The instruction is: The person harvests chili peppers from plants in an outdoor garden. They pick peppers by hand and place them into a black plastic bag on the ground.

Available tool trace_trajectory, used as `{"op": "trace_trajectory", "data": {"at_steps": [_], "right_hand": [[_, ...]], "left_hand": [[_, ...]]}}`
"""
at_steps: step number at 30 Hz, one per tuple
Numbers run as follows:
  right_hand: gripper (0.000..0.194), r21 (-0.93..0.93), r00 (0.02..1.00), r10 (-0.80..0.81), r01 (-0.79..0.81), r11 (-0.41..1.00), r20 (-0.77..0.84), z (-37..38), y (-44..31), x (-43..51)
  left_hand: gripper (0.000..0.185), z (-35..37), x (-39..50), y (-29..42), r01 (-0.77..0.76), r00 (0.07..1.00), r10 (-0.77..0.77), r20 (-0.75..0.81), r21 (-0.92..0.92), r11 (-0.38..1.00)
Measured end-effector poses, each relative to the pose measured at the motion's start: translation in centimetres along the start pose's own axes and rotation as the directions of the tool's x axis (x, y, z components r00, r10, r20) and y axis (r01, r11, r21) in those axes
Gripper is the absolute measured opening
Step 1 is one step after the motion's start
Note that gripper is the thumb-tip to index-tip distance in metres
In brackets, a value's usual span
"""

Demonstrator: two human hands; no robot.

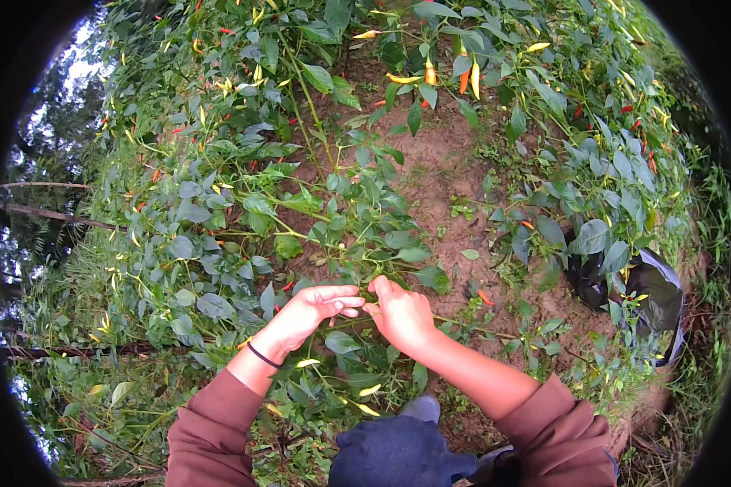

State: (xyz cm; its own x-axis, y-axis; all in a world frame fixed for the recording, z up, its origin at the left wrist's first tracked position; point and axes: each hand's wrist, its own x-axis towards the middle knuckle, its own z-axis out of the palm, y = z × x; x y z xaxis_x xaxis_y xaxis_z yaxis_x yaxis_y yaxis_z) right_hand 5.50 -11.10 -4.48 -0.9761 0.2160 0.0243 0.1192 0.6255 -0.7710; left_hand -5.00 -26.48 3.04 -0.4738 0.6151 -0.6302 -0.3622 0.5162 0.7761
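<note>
Both my hands meet low among the leaves of a chili pepper plant (365,225). My right hand (405,313) has its fingers curled in, with the tips pinched on a thin green stem of this plant. Just to the left, my left hand (317,307) reaches in with its fingers nearly straight and the thumb bent under them; whether something small lies between them is hard to see. A dark band (263,355) circles the left wrist. Under my hands hang pale yellow chilies (368,390) among leaves.
On the right, an open black plastic bag (655,304) stands partly behind leaves. More chili plants with yellow, orange and red fruit (464,79) grow ahead and on both sides. A red chili (485,297) lies on the bare soil (438,182). Thin poles (61,215) cross at left.
</note>
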Motion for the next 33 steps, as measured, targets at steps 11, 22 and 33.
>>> {"op": "trace_trajectory", "data": {"at_steps": [11,22,33], "right_hand": [[0.016,-0.326,0.947,-0.289,0.232,0.916,-0.14,-0.2,0.9,1.9],[0.023,0.451,0.869,0.377,-0.49,0.746,0.321,-4.3,-0.8,3.1],[0.017,0.851,0.862,0.132,-0.506,0.143,0.49,-10.8,1.5,3.0]], "left_hand": [[0.032,-0.6,1.9,-2.0,-0.161,0.945,0.268,-0.187,0.445,0.881],[0.015,1.9,4.9,0.2,-0.34,0.574,0.754,0.32,0.931,-0.136],[0.03,-10.1,2.1,-10.3,0.175,0.92,0.061,-0.388,0.542,0.822]]}}
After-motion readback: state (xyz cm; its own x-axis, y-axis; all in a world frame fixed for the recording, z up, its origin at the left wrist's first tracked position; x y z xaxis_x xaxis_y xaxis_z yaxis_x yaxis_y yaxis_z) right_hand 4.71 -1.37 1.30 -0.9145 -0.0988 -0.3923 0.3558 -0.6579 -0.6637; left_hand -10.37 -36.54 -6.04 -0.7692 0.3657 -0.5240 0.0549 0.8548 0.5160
